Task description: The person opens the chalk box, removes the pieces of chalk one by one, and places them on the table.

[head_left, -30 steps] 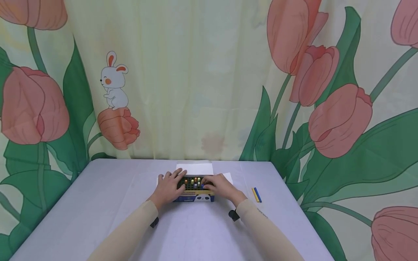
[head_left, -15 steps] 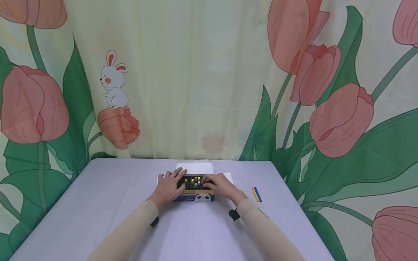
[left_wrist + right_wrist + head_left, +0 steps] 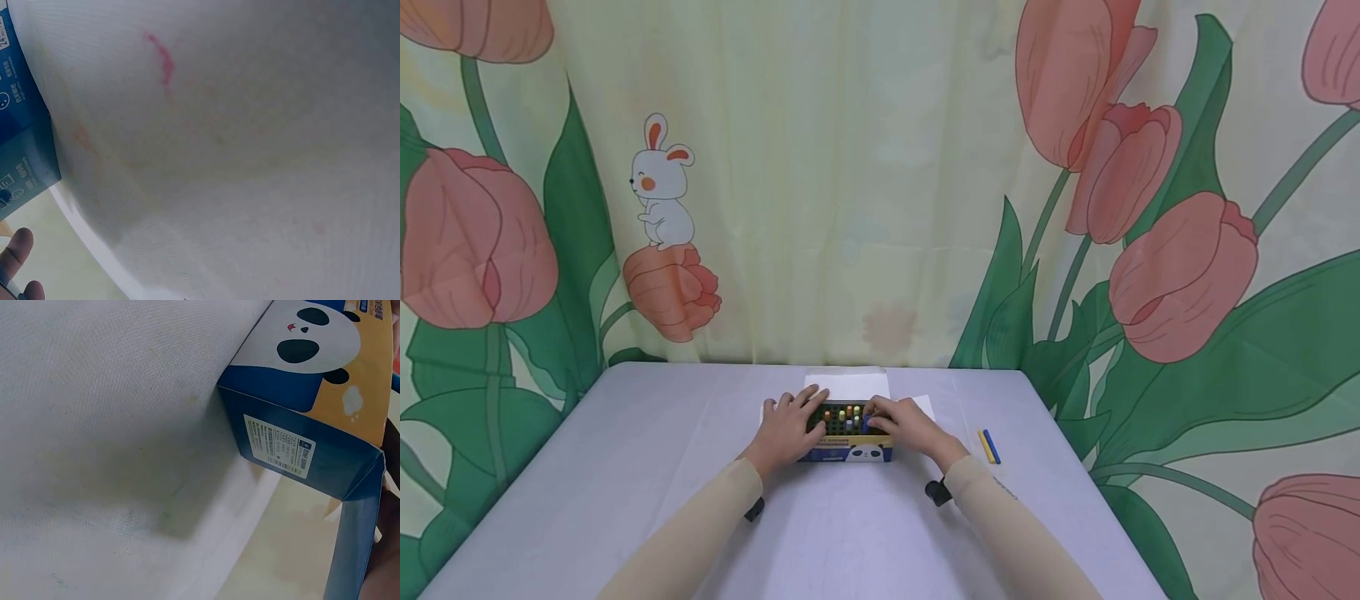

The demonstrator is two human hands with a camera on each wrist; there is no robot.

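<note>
A blue and yellow box (image 3: 850,450) with a panda on its front holds several upright coloured markers (image 3: 842,417) in a black grid. On the box's left end rests my left hand (image 3: 782,433), its fingers spread over the far edge and its thumb near the grid. At the right end, my right hand (image 3: 910,425) pinches a blue marker (image 3: 867,424) at the grid; whether its lower end is in a hole is hidden. The right wrist view shows the box's panda front and barcode side (image 3: 281,447). Fingertips (image 3: 19,247) reach past the box in the left wrist view.
A yellow marker (image 3: 985,447) and another blue marker (image 3: 992,447) lie on the white-covered table (image 3: 850,533), right of the box. White flaps or paper (image 3: 847,387) stand behind the box. A tulip-print curtain (image 3: 880,208) hangs beyond the table.
The right fingertips have risen slightly, and a little more of the blue marker shows under them. The left hand and the box stay in place.
</note>
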